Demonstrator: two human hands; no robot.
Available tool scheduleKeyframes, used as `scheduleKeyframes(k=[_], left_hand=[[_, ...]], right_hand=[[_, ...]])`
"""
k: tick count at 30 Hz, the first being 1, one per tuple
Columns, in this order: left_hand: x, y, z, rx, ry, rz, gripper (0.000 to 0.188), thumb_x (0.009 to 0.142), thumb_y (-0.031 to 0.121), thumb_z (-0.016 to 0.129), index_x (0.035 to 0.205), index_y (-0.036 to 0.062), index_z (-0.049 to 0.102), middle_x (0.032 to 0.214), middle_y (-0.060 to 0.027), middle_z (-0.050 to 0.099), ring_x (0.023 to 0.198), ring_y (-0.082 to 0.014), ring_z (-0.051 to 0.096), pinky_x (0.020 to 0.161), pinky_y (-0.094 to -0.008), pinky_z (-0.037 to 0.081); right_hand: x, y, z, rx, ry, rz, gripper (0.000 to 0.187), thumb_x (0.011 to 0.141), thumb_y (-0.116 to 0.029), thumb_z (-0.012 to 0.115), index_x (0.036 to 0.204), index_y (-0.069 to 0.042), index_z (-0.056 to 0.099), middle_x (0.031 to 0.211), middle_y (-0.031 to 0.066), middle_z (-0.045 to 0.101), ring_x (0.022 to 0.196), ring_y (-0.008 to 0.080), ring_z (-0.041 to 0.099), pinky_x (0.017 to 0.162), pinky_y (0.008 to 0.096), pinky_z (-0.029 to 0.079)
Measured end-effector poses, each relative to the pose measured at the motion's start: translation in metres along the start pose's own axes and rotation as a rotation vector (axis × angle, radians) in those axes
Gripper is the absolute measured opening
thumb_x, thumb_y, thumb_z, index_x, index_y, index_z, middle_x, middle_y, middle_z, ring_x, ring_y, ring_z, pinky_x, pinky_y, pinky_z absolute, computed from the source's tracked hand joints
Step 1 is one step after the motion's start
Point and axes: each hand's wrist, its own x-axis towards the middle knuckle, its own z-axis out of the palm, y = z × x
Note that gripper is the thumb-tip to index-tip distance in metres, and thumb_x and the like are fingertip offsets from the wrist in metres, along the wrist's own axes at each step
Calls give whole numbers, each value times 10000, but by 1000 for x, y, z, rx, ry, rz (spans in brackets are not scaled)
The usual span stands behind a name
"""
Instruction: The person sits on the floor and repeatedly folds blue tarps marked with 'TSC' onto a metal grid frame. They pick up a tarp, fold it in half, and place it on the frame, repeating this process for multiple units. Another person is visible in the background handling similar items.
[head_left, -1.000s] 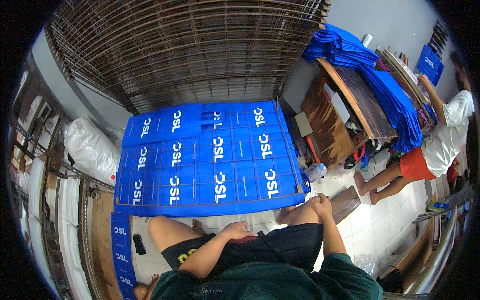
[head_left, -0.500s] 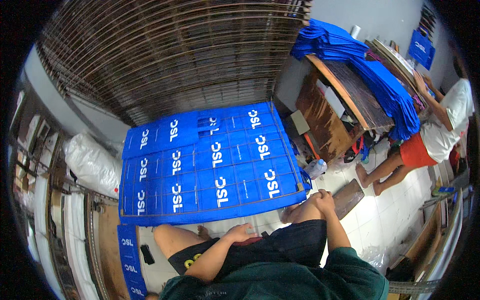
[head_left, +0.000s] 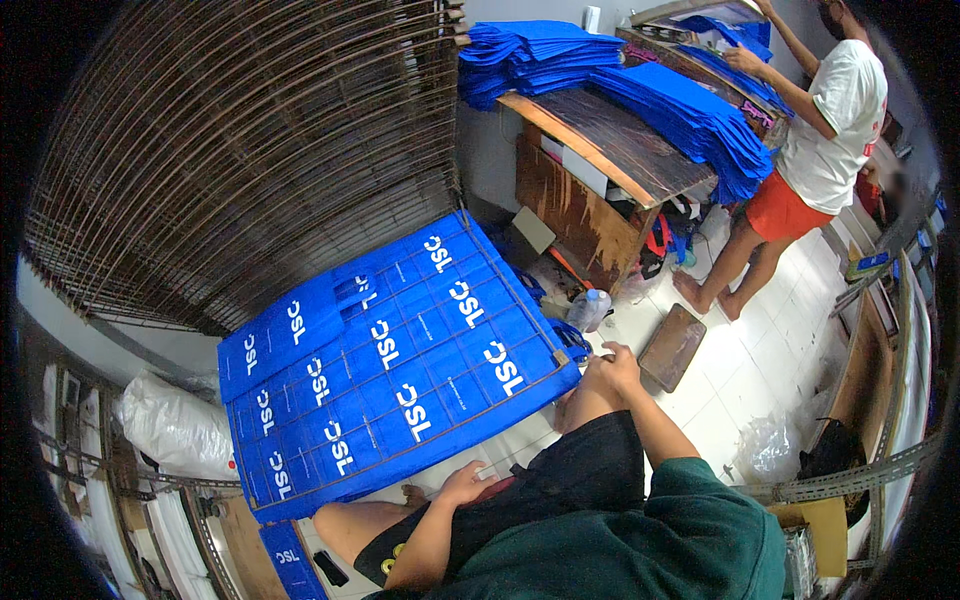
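Observation:
My left hand (head_left: 464, 484) rests at my lap beside the black shorts (head_left: 570, 470), fingers loosely stretched and holding nothing I can see. On my raised right knee lies my right hand (head_left: 618, 366), its fingers loosely apart with nothing in them. In front of me, blue fabric pieces with white lettering (head_left: 440, 345) lie spread side by side under a thin wire grid of a metal rack (head_left: 510, 395). More wire grids (head_left: 250, 130) of that rack stand tilted up behind it. A blue printed piece (head_left: 287, 560) lies at the lower left, next to a black phone (head_left: 330, 568).
A wooden table (head_left: 620, 150) at the far right bears stacked blue fabric (head_left: 545, 55). Beyond it a person in a white shirt (head_left: 835, 110) stands working with both hands. A plastic bottle (head_left: 588, 308), a brown board (head_left: 672, 347) and a white plastic-wrapped bundle (head_left: 170, 425) are nearby.
My view has swung to the right, so the rack appears further left. The other person's arm is now raised at the far table. My hands stay on my lap and knee.

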Motion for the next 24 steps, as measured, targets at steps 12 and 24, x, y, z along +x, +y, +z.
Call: scheduleKeyframes(k=[12,24], left_hand=[[-11,-6,5,-50,85,-61,634,759,523,630,1196,79,508,872,-131,634,842,-266,615,765,-346,470],[-15,-9,1,-298,250,-130,538,777,370,691,1165,50,500,853,-147,620,770,-212,611,684,-319,484]], right_hand=[[112,-105,-146,668,221,-539,298,801,-205,665,1030,-23,610,967,42,626,863,128,573,792,276,453],[301,-136,-317,1771,221,-231,874,816,-443,590,1399,-22,93,1287,259,375,1098,372,500,936,489,424]])
